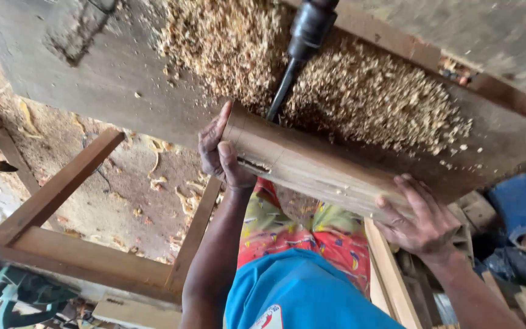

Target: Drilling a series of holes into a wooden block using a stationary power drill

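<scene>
Left hand [221, 155]: gripping the near end of a wooden block [312, 167], fingers wrapping its end face.
Right hand [422, 219]: clamping the block's far end from beneath.
Block: lying along the workbench [111, 79] edge, against a drill bit [282, 91] amid wood shavings [360, 91].
Risk: the bit may be grabbing the wood and twisting the block, as bare fingers are sitting close.
Labels: none showing; a blue container [522, 201] is sitting at right.
</scene>
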